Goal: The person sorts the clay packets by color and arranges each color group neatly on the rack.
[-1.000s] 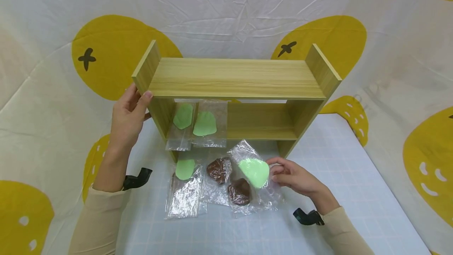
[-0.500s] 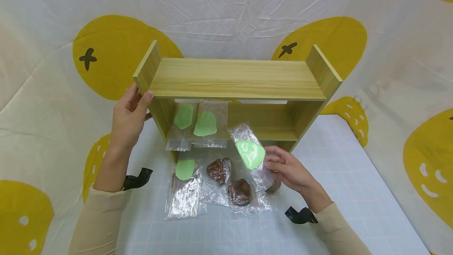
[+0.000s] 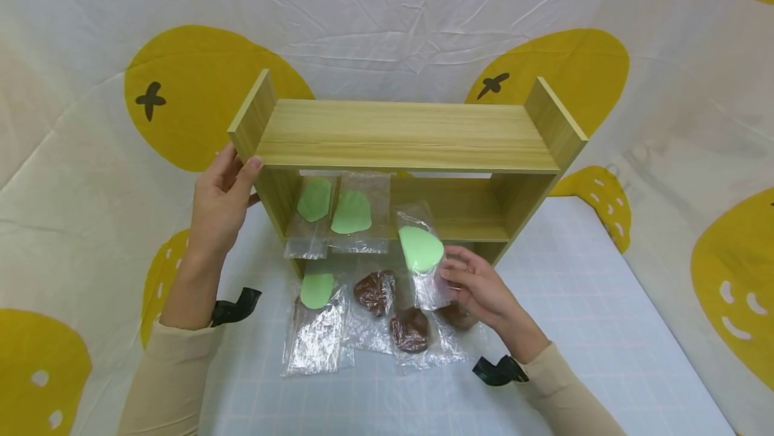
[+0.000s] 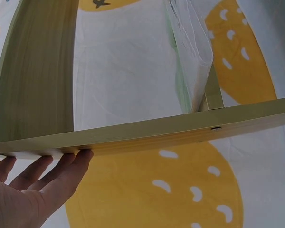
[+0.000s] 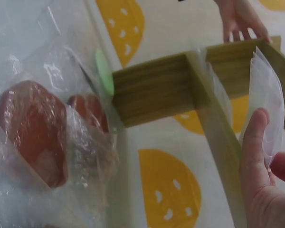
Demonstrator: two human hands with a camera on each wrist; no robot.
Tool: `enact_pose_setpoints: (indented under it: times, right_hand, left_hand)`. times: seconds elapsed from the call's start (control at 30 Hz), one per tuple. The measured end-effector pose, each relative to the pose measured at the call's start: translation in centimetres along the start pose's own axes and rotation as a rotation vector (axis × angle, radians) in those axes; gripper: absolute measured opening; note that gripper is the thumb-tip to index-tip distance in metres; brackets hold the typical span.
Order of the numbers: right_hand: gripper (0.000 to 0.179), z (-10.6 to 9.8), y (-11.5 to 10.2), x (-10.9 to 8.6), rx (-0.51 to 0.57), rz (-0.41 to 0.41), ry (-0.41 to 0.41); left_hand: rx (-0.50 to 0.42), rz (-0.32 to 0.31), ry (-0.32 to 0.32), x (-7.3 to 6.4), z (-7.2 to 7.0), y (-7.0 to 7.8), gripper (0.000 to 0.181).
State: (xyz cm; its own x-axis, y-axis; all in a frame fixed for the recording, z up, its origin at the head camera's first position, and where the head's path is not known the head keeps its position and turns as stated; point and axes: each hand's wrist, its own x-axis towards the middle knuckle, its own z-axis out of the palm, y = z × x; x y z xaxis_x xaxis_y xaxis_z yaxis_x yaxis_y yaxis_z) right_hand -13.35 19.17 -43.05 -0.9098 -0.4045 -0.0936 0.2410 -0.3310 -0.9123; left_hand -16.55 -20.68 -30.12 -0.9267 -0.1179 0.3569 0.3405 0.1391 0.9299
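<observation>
A small two-tier wooden shelf (image 3: pixel 399 134) stands in the middle of the head view. My left hand (image 3: pixel 220 207) grips its left side panel, thumb on the front edge; in the left wrist view the fingertips lie against the panel's outer face. My right hand (image 3: pixel 478 288) pinches the edge of a clear plastic bag with a pale green shape (image 3: pixel 421 250) in it, held upright before the middle shelf board. Two similar bags with green shapes, a left one (image 3: pixel 313 201) and a right one (image 3: pixel 351 213), stand at the left of that middle tier.
On the table (image 3: pixel 290 402) before the shelf lie several clear bags with brown lumps (image 3: pixel 410 330). At their left is another bag with a green shape (image 3: pixel 316 290). Behind hangs a white cloth (image 3: pixel 387 33) with yellow figures.
My right hand has lifted the bag with the green shape up and leftward toward the middle tier, uncovering a brown lump beneath. My left hand stays on the side panel.
</observation>
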Motion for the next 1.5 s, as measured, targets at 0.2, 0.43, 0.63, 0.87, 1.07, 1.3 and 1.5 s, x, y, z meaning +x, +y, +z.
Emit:
enact_pose_setpoints:
  times: [0.2,0.43,0.63,0.87,1.07,1.3,1.5]
  right_hand:
    - [0.037,0.9,0.5,0.6,0.046,0.02,0.041]
    - [0.036,2.0,0.9,1.3,0.118,0.037,0.091]
    - [0.046,2.7,0.9,1.9,0.209,0.044,0.13]
    - [0.042,3.2,0.8,2.6,0.279,0.042,0.184]
    - [0.033,3.1,0.9,2.8,0.28,0.06,0.157]
    - [0.018,3.1,1.2,1.6,0.22,0.136,0.041]
    - [0.019,2.9,1.7,0.5,0.093,0.176,-0.138]
  left_hand:
    - [-0.003,0.0,0.006,0.0,0.0,0.0,0.05]
    - [-0.015,0.008,0.005,0.0,0.0,-0.1,0.049]
    - [-0.025,0.005,0.006,0.0,0.0,-0.1,0.05]
    - [-0.024,0.013,0.008,-0.1,0.0,-0.2,0.05]
    - [-0.017,0.009,0.011,0.0,0.0,-0.1,0.049]
    - [-0.013,0.015,0.012,0.0,0.0,-0.3,0.049]
    - [-0.032,0.031,0.009,0.1,-0.1,-0.5,0.049]
